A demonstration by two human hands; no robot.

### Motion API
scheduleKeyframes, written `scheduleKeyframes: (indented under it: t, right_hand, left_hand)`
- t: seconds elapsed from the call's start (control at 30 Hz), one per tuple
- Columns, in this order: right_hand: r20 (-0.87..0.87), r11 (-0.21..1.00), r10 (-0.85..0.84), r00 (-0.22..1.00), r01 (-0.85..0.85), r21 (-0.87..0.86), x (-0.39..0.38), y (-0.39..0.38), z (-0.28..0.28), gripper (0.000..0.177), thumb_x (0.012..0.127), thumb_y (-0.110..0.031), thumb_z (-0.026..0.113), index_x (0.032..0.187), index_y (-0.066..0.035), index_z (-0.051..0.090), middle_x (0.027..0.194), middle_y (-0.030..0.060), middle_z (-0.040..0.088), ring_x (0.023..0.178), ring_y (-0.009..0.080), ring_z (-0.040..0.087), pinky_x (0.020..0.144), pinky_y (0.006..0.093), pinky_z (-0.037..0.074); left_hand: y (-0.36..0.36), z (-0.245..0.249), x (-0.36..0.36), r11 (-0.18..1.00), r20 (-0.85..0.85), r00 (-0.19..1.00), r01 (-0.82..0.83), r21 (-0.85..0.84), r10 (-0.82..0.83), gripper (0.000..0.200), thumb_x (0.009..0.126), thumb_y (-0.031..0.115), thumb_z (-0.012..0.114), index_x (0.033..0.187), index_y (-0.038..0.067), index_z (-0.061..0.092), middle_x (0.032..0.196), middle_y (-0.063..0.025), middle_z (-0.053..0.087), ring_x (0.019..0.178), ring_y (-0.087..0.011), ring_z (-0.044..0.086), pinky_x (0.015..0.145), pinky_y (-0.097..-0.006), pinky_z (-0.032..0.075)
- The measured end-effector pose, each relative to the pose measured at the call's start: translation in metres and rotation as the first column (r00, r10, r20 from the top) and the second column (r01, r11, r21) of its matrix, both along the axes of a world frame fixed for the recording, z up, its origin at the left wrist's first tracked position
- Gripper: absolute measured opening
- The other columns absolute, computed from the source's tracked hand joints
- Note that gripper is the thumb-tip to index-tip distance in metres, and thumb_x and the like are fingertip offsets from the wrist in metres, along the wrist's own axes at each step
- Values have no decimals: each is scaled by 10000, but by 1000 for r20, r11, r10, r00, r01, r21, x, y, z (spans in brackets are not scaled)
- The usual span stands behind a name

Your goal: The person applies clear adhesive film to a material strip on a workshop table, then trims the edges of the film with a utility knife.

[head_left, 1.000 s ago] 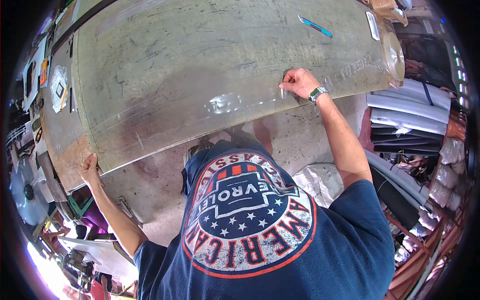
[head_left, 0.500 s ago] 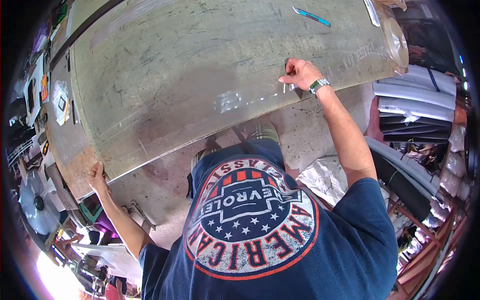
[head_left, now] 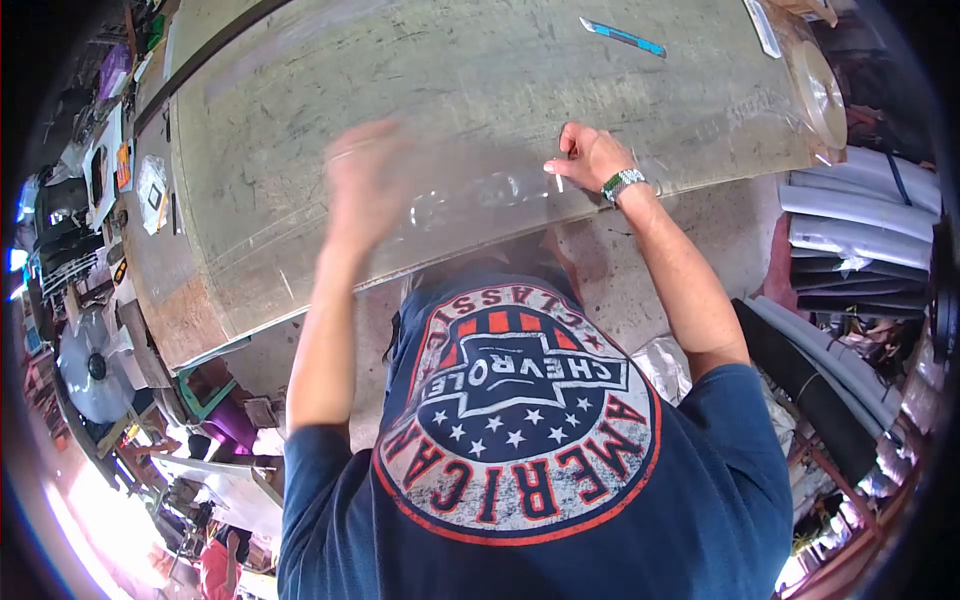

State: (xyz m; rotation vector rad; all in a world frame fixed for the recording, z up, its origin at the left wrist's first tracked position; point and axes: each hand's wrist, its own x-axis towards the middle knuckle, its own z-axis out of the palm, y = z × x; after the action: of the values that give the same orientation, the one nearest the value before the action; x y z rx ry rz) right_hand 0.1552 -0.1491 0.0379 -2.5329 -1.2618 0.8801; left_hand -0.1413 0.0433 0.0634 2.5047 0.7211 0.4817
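Observation:
A large worn greenish work surface [head_left: 300, 130] spans the view, with shiny reflections of clear sheet near its front edge. My left hand [head_left: 370, 180] is over the middle of the surface, smeared by motion, so its fingers cannot be made out. My right hand [head_left: 590, 160], with a metal watch at the wrist, is near the front edge at right. Its thumb and index finger are pinched on a small white piece [head_left: 559, 182]. A blue cutter knife [head_left: 625, 37] lies farther back on the surface.
A clear roll [head_left: 822, 95] sits at the table's right end, with stacked rolls [head_left: 860, 235] beyond. At left are a fan [head_left: 95, 362], a plastic bag [head_left: 152, 195] and a dark strip [head_left: 215, 45]. A person in red [head_left: 217, 568] shows at lower left.
My left hand has moved up and right from the table's front left corner to over the middle. My right hand stays pinched, slightly further left in view. The view has shifted a little.

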Motion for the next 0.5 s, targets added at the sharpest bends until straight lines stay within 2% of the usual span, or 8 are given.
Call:
scheduleKeyframes:
  t: [0.03,0.1,0.2,0.3,0.5]
  right_hand:
    - [15,1000,-9,1000,9,-2,-3,0,5,453,781,-432,865,972,-99,625,884,135,728,918,365,705,800,476,538]
    - [35,1000,1,999,-1,1,-3,0,5,470,778,-445,866,985,-97,628,910,149,734,942,368,707,810,473,541]
    - [29,1000,-11,1000,12,-18,-4,0,8,474,773,-449,867,994,-100,634,955,155,740,989,375,705,828,480,543]
    - [70,998,-18,997,14,59,-4,-5,0,486,745,-430,879,948,-90,598,863,120,714,871,349,690,755,459,519]
    - [148,996,-58,987,47,76,-9,-8,1,576,748,-436,874,1105,-107,563,951,143,728,974,363,694,805,471,523]
  left_hand:
    - [-8,-6,39,981,27,983,185,-66,-184,358,784,181,824,1128,145,730,1455,-61,584,1406,-322,424,1176,-468,308]
    - [-23,-22,92,936,58,941,338,-98,-334,359,777,131,825,1121,165,730,1491,-54,554,1427,-343,400,1184,-485,299]
    - [-23,-39,133,826,32,851,517,-226,-524,370,777,115,822,1127,191,729,1545,-55,501,1465,-364,346,1206,-521,265]
    - [-27,-41,150,762,-47,785,583,-282,-618,390,765,102,818,1131,202,727,1610,-52,426,1509,-389,274,1227,-554,222]
    - [-22,-56,167,688,-116,686,676,-264,-718,468,720,53,789,1147,231,718,1683,-56,308,1563,-407,158,1259,-580,141]
